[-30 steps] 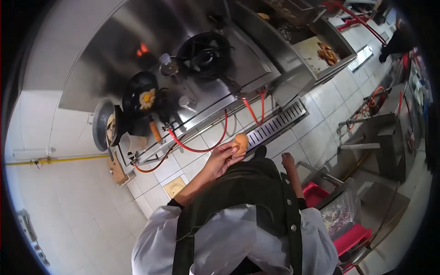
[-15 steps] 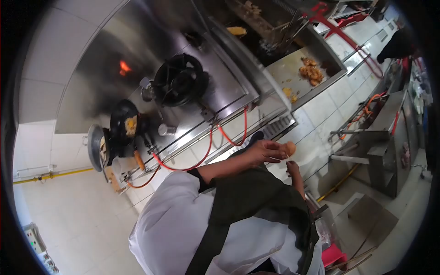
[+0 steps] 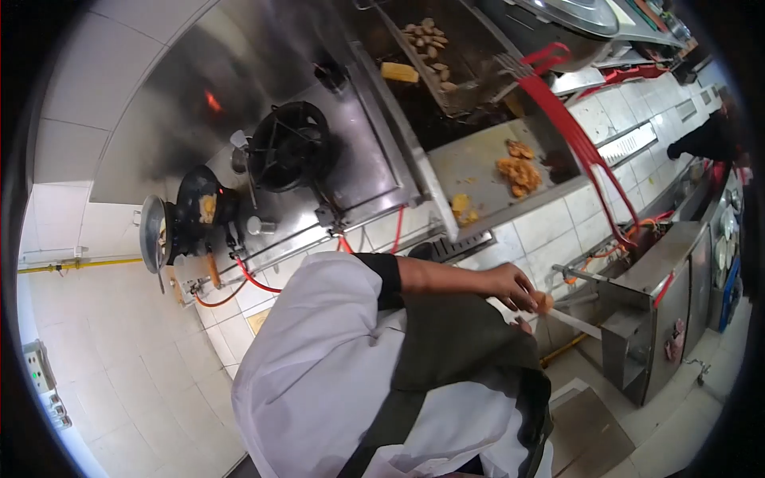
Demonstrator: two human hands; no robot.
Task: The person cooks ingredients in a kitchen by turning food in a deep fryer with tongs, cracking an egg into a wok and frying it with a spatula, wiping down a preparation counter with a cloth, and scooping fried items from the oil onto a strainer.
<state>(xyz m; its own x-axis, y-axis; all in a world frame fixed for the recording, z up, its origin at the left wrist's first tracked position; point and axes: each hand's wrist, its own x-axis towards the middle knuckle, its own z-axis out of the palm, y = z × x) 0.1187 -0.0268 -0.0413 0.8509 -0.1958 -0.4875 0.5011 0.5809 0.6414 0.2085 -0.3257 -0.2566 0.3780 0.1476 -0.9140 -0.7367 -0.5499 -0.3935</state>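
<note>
Cracked or whole I cannot tell, brown eggshells [image 3: 543, 303] are pinched in the fingers of my left hand [image 3: 514, 287], whose arm stretches across my dark apron. My right hand [image 3: 522, 325] shows only in part, just below the left one; its fingers are mostly hidden. Far to the left, a black wok [image 3: 194, 191] holds an egg [image 3: 208, 209] with yellow yolk. Beside it stands a grey metal pan [image 3: 153, 231].
A black burner [image 3: 290, 146] sits on the steel stove top. Right of it is a fryer with a tray [image 3: 478, 167] of fried pieces. Red-handled tools [image 3: 578, 135] hang over its edge. A steel cabinet [image 3: 669, 271] stands at the right. Another person [image 3: 705, 139] is at the far right.
My left hand has moved right, away from the woks, with the eggshells. The view has swung toward the fryer, and my right hand is now mostly covered.
</note>
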